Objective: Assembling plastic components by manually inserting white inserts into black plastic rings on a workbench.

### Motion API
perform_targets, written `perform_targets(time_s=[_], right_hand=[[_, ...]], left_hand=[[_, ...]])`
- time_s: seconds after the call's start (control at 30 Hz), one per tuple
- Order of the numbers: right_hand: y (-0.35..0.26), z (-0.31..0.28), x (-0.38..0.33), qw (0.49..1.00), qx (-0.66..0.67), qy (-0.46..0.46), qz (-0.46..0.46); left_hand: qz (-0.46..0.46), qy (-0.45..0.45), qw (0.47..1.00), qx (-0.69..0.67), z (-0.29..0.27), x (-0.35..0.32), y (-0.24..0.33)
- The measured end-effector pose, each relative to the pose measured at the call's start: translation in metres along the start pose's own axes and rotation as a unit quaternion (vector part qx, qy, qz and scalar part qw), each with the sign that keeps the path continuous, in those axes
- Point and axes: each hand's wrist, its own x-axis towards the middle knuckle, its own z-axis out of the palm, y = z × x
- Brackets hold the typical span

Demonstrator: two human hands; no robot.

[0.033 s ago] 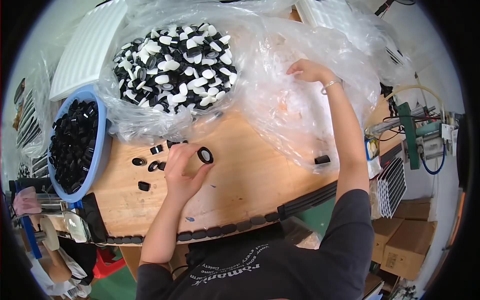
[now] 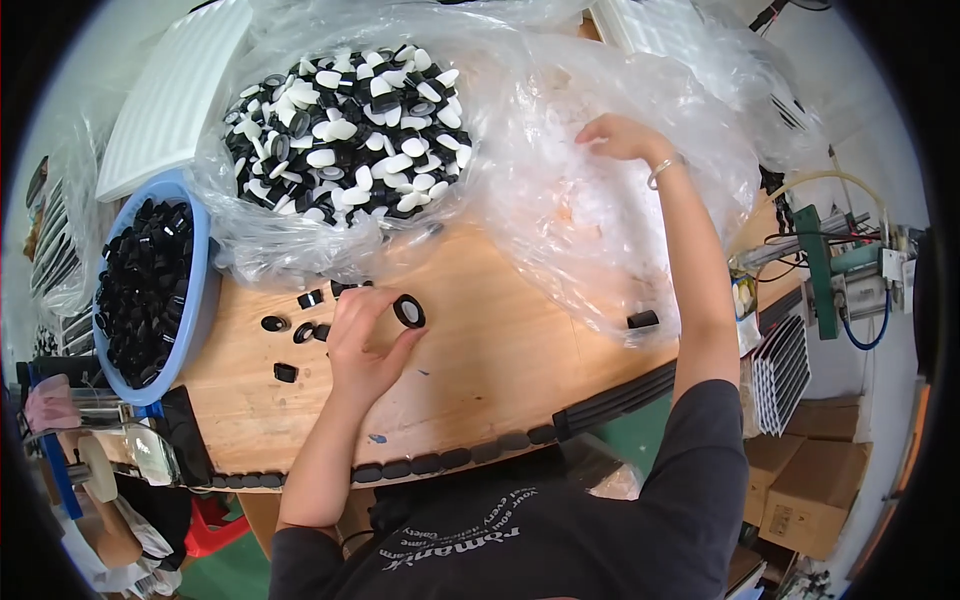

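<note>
Where the left hand (image 2: 365, 338) was: clamped on a black cap (image 2: 409, 311)
Right hand (image 2: 622, 137): was at clear plastic (image 2: 565, 205) toward the tabletop's (image 2: 490, 370) far edge, grip impossible to tell

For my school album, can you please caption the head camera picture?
Left hand holding a black, pale-centred oval piece, right hand at a clear plastic bag.

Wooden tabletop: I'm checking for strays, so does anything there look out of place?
One black cap lies oddly alone at right, by the clear plastic sheeting, well apart from the loose black caps near the blue basin.
</note>
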Motion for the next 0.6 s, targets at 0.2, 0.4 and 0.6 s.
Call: perform_targets(time_s=[0.2, 0.4, 0.6], right_hand=[[0.048, -0.017, 0.046, 0.982, 0.038, 0.166, 0.080], [0.111, 0.022, 0.114, 0.924, -0.172, 0.336, 0.064], [0.060, 0.025, 0.139, 0.874, -0.253, 0.415, 0.009]], left_hand=[[0.007, -0.019, 1.000, 0.003, 0.001, 0.003, 0.001], [-0.028, -0.033, 0.999, 0.001, -0.005, 0.007, -0.001], [-0.050, -0.047, 0.998, -0.002, -0.007, 0.006, -0.002]])
